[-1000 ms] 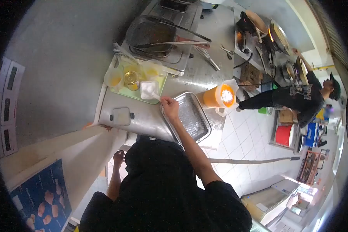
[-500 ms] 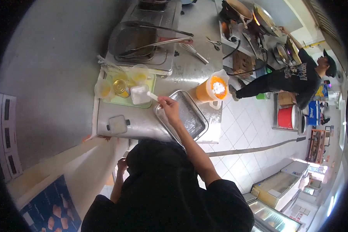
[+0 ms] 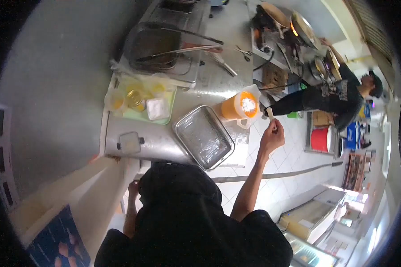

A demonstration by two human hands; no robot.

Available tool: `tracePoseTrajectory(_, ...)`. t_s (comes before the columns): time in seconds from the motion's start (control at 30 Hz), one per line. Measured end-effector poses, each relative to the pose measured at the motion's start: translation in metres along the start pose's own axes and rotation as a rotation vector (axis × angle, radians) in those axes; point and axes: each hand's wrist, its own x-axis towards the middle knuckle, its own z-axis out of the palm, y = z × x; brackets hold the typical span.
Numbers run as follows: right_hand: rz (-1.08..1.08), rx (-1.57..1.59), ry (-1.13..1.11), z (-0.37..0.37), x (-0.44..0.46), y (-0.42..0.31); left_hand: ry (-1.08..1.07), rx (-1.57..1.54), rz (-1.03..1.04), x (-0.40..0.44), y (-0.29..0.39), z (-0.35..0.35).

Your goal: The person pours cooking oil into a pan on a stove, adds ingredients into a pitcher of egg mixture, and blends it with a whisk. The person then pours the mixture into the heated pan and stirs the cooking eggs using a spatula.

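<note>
1. The right hand (image 3: 272, 134) grasps a pale utensil (image 3: 271, 114) between thumb and fingers, its free end pointing away from the wearer.
2. Half a second ago that utensil was at the white-filled container (image 3: 157, 109); now the hand has swung across to the far side of the jug (image 3: 234, 109), and the forearm no longer crosses the metal basket (image 3: 204, 137), which shows whole.
3. The left hand (image 3: 133, 189) hangs low at the wearer's side, much as before; whether it grips anything cannot be told.
4. The jug, with a white patch on its orange contents, stands near the counter's end, its handle turned toward the wearer. The right hand is just beside it, seen against the floor tiles (image 3: 272, 153) past the counter (image 3: 165, 149) edge.
5. The basket lies aslant between jug and green tray (image 3: 170, 116), its nearest corner at the counter's front edge by the wearer's body.
6. The white-filled container sits on the tray beside a can (image 3: 135, 98); a strip of counter separates tray and basket.
7. Beyond the floor gap, a co-worker (image 3: 334, 98) reaches toward the pans.
</note>
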Motion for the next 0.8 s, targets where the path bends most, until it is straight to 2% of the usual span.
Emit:
tracePoseTrajectory(0.03, -0.024, 0.044, -0.034, 0.002, -0.009, -0.008, 0.098, 0.191, 0.33, -0.006, -0.007, -0.002)
tracePoseTrajectory(0.07, -0.046, 0.095, -0.063, 0.005, -0.02, -0.023, 0.039, 0.014, 0.164, -0.005, -0.008, 0.002)
tracePoseTrajectory(0.1, 0.057, 0.137, -0.325, 0.012, -0.035, -0.049, -0.005, -0.17, 0.0, -0.001, -0.008, 0.004)
tracePoseTrajectory(0.13, -0.115, 0.232, -0.422, 0.052, -0.063, -0.012, 0.014, 0.149, 0.181, -0.001, 0.002, 0.001)
tracePoseTrajectory(0.17, -0.023, 0.171, -0.646, 0.057, -0.09, -0.052, 0.024, 0.474, 0.345, -0.002, 0.016, -0.004)
tracePoseTrajectory(0.2, -0.125, 0.132, -0.832, 0.087, -0.118, -0.052, -0.029, 0.554, 0.383, 0.0, 0.025, -0.008)
tracePoseTrajectory(0.23, -0.107, 0.265, -0.912, 0.101, -0.14, -0.078, -0.088, 0.632, 0.429, 0.006, 0.037, -0.013)
tracePoseTrajectory(0.3, -0.09, 0.446, -0.818, 0.145, -0.183, -0.103, -0.305, 0.861, 0.331, 0.005, 0.112, -0.041)
tracePoseTrajectory(0.33, -0.1, 0.447, -0.834, 0.159, -0.189, -0.114, -0.337, 0.895, 0.37, 0.011, 0.121, -0.044)
tracePoseTrajectory(0.37, -0.13, 0.386, -0.891, 0.17, -0.193, -0.124, -0.223, 0.638, 0.095, -0.001, 0.183, -0.066)
tracePoseTrajectory(0.4, -0.159, 0.323, -0.947, 0.173, -0.196, -0.129, -0.017, 0.473, 0.202, 0.001, 0.191, -0.068)
tracePoseTrajectory(0.43, -0.17, 0.327, -0.957, 0.169, -0.198, -0.134, 0.07, 0.298, 0.145, 0.004, 0.218, -0.077)
tracePoseTrajectory(0.47, -0.405, 0.304, -0.776, 0.164, -0.2, -0.142, 0.165, 0.12, 0.087, 0.012, 0.244, -0.085)
tracePoseTrajectory(0.5, -0.632, 0.287, -0.588, 0.161, -0.204, -0.149, 0.373, 0.147, 0.166, 0.025, 0.25, -0.083)
tracePoseTrajectory(0.53, -0.643, 0.306, -0.607, 0.16, -0.216, -0.15, 0.579, 0.184, 0.237, 0.036, 0.247, -0.08)
tracePoseTrajectory(0.6, -0.418, 0.344, -1.281, 0.16, -0.253, -0.14, 0.72, 0.348, 0.313, 0.062, 0.232, -0.076)
tracePoseTrajectory(0.63, -0.417, 0.357, -1.299, 0.17, -0.278, -0.131, 0.725, 0.361, 0.295, 0.068, 0.231, -0.078)
tracePoseTrajectory(0.7, -0.642, 0.277, -1.326, 0.192, -0.318, -0.128, 0.667, 0.314, 0.195, 0.078, 0.239, -0.081)
tracePoseTrajectory(0.73, -0.64, 0.28, -1.321, 0.192, -0.327, -0.13, 0.668, 0.317, 0.2, 0.078, 0.241, -0.083)
tracePoseTrajectory(0.8, -0.724, 0.249, -1.218, 0.187, -0.331, -0.149, 0.577, 0.177, 0.142, 0.084, 0.243, -0.085)
